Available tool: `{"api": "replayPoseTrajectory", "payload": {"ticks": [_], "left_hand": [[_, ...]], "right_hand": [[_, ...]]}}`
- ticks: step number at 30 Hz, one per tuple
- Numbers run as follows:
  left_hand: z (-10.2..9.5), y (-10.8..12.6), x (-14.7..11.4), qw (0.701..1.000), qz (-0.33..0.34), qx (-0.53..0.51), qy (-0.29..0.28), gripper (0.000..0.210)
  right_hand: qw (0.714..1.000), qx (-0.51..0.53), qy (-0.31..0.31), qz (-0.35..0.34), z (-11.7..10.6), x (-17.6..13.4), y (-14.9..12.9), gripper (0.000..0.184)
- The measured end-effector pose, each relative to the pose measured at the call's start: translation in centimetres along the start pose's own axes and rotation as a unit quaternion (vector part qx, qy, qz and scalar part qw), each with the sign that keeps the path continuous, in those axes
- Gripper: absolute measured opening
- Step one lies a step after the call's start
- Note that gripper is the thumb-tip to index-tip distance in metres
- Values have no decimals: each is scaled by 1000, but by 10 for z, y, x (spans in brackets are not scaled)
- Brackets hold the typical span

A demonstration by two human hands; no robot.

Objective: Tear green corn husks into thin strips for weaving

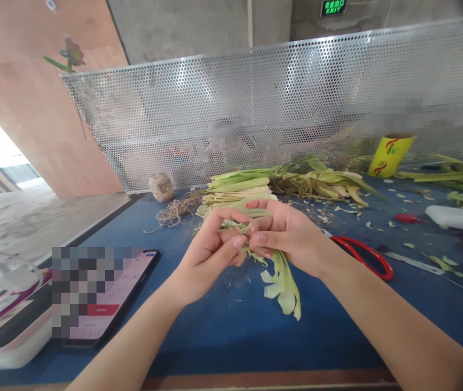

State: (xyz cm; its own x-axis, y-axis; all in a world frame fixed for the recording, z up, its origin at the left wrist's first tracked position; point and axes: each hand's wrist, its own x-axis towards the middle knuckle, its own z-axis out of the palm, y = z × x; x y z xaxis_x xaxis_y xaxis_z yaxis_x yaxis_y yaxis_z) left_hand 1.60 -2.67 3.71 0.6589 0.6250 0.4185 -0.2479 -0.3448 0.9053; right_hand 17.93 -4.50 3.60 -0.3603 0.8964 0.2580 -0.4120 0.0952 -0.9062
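Above the blue table, my left hand [219,252] and my right hand [282,233] meet, fingertips pinched together. Between them they hold a pale green corn husk [282,288], its cut, lobed end hanging below my right hand. Fingers hide the gathered part of the husk. Just behind my hands lies a stack of flat corn husks [239,187]. Brown twine [178,210] is loosely coiled to their left. Red-handled scissors [363,255] lie beside my right forearm, their blades partly hidden by it.
A phone [113,304] and a white case [15,331] lie at left. More husks [316,184], a yellow roll [389,156], a metal blade [414,263] and scraps are at right. A perforated metal screen [166,114] borders the back, near a twine ball [161,187].
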Motion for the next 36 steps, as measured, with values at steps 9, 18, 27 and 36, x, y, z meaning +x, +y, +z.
{"api": "replayPoseTrajectory", "payload": {"ticks": [9, 18, 27, 36], "left_hand": [[-5, 3, -2, 995, -29, -14, -92, 13], [-7, -1, -5, 986, -30, 160, -45, 9], [-10, -4, -3, 918, 34, 388, 71, 12], [-7, -5, -1, 888, 49, 450, 83, 12]], "right_hand": [[999, -30, 2, 35, 1, -4, -3, 59], [992, -124, 0, 27, -6, -2, -3, 52], [962, -270, 24, -41, 0, -4, -7, 31], [956, -269, 119, -21, 0, -1, 1, 18]]}}
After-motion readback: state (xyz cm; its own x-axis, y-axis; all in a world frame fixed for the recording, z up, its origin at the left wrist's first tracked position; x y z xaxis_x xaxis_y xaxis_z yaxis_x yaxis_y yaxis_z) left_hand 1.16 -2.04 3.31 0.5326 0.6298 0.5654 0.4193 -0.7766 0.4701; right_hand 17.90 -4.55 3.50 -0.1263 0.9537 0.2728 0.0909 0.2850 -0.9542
